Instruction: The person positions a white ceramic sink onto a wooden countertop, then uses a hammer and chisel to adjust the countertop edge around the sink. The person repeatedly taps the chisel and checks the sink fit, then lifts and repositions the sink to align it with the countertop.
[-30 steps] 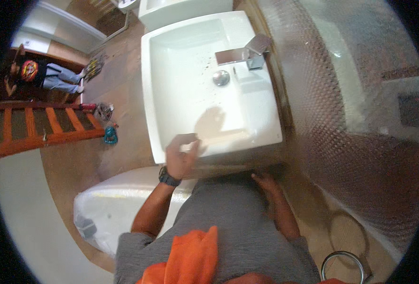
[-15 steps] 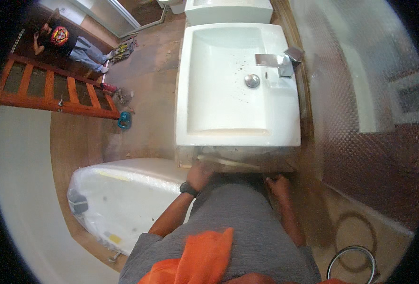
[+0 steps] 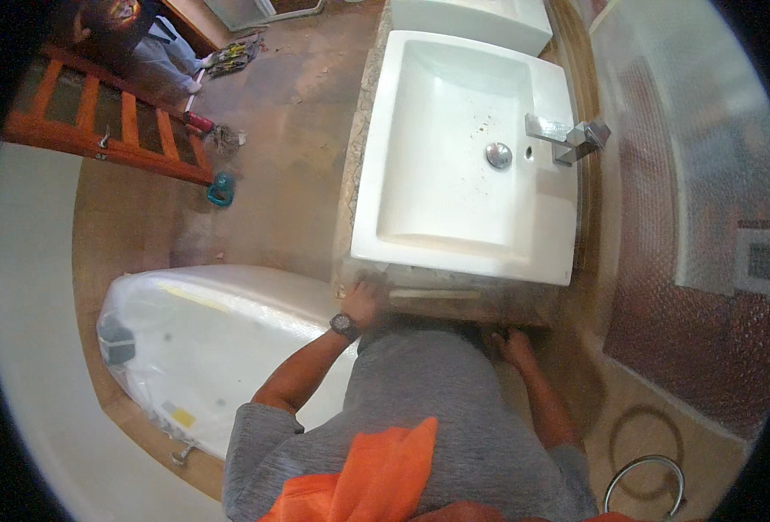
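Note:
My left hand (image 3: pixel 363 299), with a dark watch (image 3: pixel 343 324) on its wrist, lies on the near left corner of the counter (image 3: pixel 348 230), fingers stretched toward the basin. My right hand (image 3: pixel 513 346) is at the counter's near edge, farther right. Its fingertips sit in shadow, so their grip is unclear. Just beyond my hands stands a white rectangular washbasin (image 3: pixel 454 248) with dark specks around its round metal drain (image 3: pixel 499 156). A square chrome tap (image 3: pixel 567 139) rises on its right side. A pale strip (image 3: pixel 435 294) lies on the counter between basin and hands.
A plastic-wrapped bathtub (image 3: pixel 228 348) stands at my left. A second white basin (image 3: pixel 480 19) sits beyond the first. Far left are an orange wooden ladder-like frame (image 3: pixel 111 139), a teal object (image 3: pixel 220 190) and another person (image 3: pixel 133 43). A metal ring (image 3: pixel 646 465) projects at lower right; bubble wrap covers the right wall.
The view has shifted and tilted, so the basin appears farther right. My left hand now lies flatter on the counter corner; my right hand stays at the front edge.

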Available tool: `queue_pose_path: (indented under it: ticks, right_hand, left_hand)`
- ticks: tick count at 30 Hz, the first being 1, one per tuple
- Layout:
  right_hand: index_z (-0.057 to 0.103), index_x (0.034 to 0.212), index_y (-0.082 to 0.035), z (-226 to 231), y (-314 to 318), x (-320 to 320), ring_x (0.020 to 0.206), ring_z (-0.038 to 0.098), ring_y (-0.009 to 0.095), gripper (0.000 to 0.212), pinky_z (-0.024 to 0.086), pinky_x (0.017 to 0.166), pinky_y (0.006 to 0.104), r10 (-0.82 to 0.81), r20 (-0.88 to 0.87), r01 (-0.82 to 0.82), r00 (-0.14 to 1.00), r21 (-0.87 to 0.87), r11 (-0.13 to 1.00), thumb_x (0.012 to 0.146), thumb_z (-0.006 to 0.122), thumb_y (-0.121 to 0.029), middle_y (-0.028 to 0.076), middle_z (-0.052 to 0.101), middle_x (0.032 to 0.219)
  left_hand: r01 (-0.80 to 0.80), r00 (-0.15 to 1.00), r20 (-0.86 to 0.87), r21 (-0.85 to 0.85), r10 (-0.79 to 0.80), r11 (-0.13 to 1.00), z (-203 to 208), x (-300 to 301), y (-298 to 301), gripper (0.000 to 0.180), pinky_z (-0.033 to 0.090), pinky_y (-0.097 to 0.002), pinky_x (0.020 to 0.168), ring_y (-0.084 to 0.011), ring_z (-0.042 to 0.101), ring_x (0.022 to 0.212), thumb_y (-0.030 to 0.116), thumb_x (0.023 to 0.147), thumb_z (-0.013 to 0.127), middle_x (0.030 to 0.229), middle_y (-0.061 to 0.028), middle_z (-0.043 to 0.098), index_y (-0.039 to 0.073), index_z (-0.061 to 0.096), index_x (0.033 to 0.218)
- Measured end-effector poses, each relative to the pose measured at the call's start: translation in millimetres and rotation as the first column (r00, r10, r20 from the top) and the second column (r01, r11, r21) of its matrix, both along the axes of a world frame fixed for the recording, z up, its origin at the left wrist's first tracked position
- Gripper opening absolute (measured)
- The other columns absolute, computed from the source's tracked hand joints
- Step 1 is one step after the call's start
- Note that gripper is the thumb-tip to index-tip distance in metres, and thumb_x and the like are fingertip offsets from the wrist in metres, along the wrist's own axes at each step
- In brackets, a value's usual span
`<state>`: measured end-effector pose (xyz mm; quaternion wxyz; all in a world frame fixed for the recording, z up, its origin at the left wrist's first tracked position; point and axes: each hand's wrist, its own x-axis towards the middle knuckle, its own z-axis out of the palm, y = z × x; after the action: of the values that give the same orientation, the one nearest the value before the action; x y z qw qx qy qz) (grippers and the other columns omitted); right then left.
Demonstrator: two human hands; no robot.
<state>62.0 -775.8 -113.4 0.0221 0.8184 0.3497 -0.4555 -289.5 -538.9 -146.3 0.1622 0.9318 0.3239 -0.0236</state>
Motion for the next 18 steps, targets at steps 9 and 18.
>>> queue_pose_path:
  ticks: [9, 18]
  right_hand:
    - [0.063, 0.124, 0.003, -26.6, -23.7, 4.2, 0.115, 0.063, 0.04, 0.062, 0.048, 0.097, 0.0464, -0.212, -0.096, 0.224, 0.973, 0.142, 0.964, 0.096, 0.057, -0.052, 0.025, 0.066, 0.122]
    - [0.058, 0.134, 0.002, -57.7, -34.1, -22.3, 0.127, 0.055, 0.038, 0.071, 0.041, 0.107, 0.0454, -0.565, -0.232, 0.599, 0.792, 0.11, 0.793, 0.096, 0.052, -0.059, 0.024, 0.059, 0.135]
  left_hand:
    - [-0.299, 0.913, 0.084, -0.525, 0.398, 0.797, 79.8, 75.0, -11.0, 0.033, 0.052, -0.0401, 0.089, -0.0313, 0.065, 0.099, 0.029, 0.09, 0.071, 0.106, -0.014, 0.069, 0.005, 0.071, 0.112]
    - [0.096, 0.625, -0.335, -0.864, 0.705, -0.495, 150.2, 181.2, -15.4, 0.079, 0.048, -0.0448, 0.099, -0.0292, 0.052, 0.122, 0.053, 0.093, 0.065, 0.137, -0.0209, 0.047, 0.006, 0.033, 0.147]
